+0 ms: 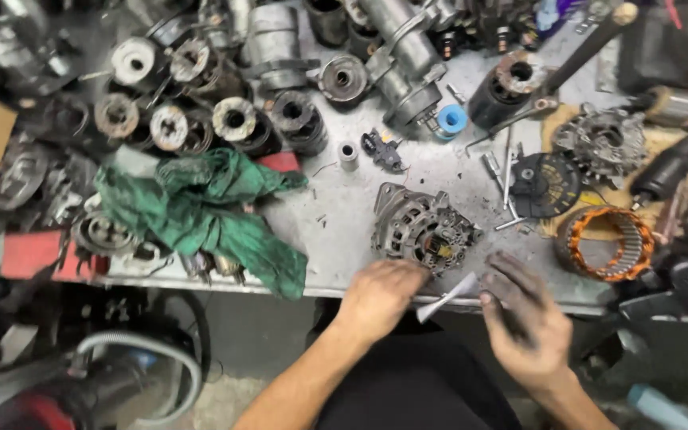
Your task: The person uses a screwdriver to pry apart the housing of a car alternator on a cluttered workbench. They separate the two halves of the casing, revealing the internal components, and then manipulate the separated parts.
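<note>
My left hand [380,296] rests at the bench's front edge, its fingers closed on the lower side of a grey alternator housing [417,227]. My right hand [521,314] is just right of it, palm down, thumb and fingers pinching a small white strip of paper [446,299] that sticks out toward the left hand. Both hands are dark with grease. The alternator sits near the front middle of the grey metal bench [344,223].
A crumpled green rag [205,211] lies left of the alternator. Several rotors and motor housings crowd the back. A copper-wound stator ring [607,243], a black slotted disc [545,185], a blue cap [451,119] and loose bolts lie to the right. A hose [141,350] lies below.
</note>
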